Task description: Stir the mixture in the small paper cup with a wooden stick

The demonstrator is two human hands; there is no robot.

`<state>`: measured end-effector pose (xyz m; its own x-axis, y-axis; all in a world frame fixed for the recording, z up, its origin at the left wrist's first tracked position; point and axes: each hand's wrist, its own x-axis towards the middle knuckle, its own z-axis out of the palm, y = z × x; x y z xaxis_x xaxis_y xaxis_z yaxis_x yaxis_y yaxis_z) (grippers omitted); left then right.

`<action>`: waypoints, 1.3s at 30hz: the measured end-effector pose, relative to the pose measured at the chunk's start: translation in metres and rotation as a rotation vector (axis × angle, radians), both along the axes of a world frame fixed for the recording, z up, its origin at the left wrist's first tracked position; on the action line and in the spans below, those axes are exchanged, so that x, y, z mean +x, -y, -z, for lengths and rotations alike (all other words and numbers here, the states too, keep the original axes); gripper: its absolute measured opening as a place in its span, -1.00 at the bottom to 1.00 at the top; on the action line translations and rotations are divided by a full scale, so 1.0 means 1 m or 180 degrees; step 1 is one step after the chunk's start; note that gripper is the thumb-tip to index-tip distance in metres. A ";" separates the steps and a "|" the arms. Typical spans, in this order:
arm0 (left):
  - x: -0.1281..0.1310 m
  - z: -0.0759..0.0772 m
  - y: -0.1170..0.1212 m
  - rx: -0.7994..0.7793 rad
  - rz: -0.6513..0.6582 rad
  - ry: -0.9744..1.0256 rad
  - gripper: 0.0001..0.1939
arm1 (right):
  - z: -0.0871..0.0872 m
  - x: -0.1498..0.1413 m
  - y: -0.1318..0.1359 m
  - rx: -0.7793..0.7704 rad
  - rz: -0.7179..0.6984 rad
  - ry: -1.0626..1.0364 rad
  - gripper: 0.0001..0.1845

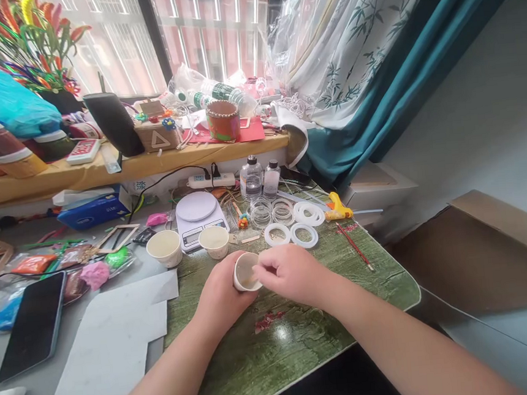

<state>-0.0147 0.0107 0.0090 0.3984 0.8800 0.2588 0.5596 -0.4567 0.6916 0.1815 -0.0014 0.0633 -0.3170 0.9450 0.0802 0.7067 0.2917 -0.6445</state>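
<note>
My left hand (223, 293) is wrapped round a paper cup (240, 279), tilted so its mouth faces me. Over the cup's right rim, my right hand (293, 272) pinches what looks like a thin wooden stick, mostly hidden by the fingers; its pale lower end seems to reach inside the cup. Just beyond the hands stand a second paper cup (215, 245) and, left of it, a third paper cup (165, 250). Behind them sits a white kitchen scale (201, 218). White ring molds (304, 236) lie beyond my right hand.
Two clear bottles (251, 180) stand by a power strip (211, 180). A yellow glue gun (338, 206) and a red pencil (354, 246) lie to the right. At left are a phone (32, 325), white paper (114, 339) and bagged clay (34, 263). A cluttered ledge (172, 159) runs behind.
</note>
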 end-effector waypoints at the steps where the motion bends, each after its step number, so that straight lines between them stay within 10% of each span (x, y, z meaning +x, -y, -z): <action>1: 0.000 0.000 0.000 -0.0006 -0.0005 0.0005 -0.56 | -0.001 0.000 -0.001 -0.0010 0.0093 0.0049 -0.57; 26: 0.002 0.008 0.002 -0.0276 -0.0188 0.0243 -0.56 | 0.006 0.004 0.007 0.0017 -0.0598 -0.0196 -0.67; 32: 0.001 0.007 0.002 -0.0221 -0.0180 0.0197 -0.54 | 0.002 0.003 0.004 0.0201 0.0229 0.0014 -0.63; 39: 0.000 0.008 0.001 -0.0276 -0.0205 0.0197 -0.51 | -0.005 0.003 -0.007 -0.0116 0.0108 -0.0054 -0.70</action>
